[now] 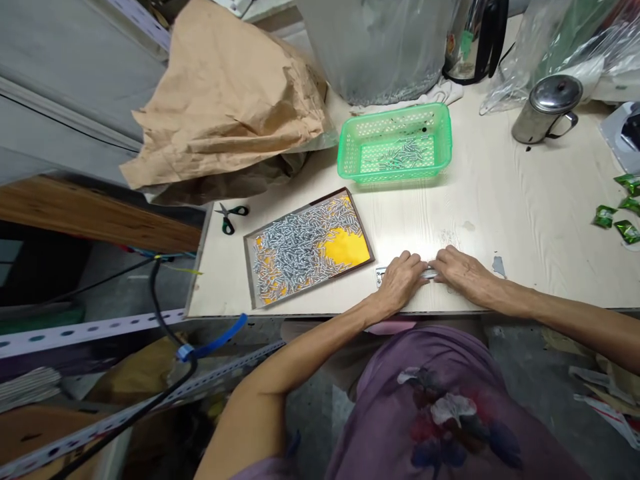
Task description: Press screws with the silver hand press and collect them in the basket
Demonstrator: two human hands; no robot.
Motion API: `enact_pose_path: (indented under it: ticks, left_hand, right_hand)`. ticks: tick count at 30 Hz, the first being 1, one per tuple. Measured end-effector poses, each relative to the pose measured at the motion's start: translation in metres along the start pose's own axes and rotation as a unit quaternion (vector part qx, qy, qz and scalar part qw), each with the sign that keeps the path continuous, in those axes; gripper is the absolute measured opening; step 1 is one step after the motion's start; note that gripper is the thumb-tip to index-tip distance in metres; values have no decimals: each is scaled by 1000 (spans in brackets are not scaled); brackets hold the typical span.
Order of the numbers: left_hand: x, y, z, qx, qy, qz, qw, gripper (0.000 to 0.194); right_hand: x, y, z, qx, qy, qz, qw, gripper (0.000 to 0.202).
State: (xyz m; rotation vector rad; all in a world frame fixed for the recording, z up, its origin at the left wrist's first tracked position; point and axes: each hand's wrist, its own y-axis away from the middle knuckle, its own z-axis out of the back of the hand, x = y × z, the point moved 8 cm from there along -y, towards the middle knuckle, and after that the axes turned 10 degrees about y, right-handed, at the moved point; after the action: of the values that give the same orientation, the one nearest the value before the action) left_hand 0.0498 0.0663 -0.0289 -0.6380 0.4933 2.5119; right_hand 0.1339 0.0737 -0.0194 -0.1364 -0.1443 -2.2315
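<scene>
A narrow silvery metal piece (429, 273) lies along the front of the table, mostly covered by my hands. My left hand (401, 280) is closed over its left part, and a flat end with small holes sticks out past the wrist side. My right hand (461, 272) grips the other end with bent fingers. Left of my hands, a shallow tray (371, 251) with a yellow bottom (346, 247) holds many small, thin, silvery parts (295, 248), too small to tell whether screws or springs. Similar parts (403, 155) lie in a green plastic basket (395, 175) behind.
Black-handled scissors (228, 217) lie near the left edge. Crumpled brown paper (230, 100) and a plastic bag (383, 47) stand at the back. A lidded metal jug (545, 110), a kettle (473, 40) and green wrapped packets (605, 216) are on the right.
</scene>
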Motion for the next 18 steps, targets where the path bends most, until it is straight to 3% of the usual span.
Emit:
enact_pose_path:
  ticks: [6, 9, 13, 18]
  left_hand:
    - [0, -3, -3, 7, -23, 13, 1000, 18]
    - [2, -2, 0, -17, -20, 19, 999, 19]
    - [5, 7, 1, -92, -15, 13, 996, 46]
    - [-20, 27, -25, -136, 18, -51, 989, 49]
  right_hand:
    - [-1, -2, -2, 13, -49, 1, 999, 24]
    - [-8, -4, 2, -4, -55, -5, 998, 19]
    - [-19, -7, 12, -24, -75, 30, 996, 37]
    - [-36, -17, 15, -33, -40, 21, 998, 29]
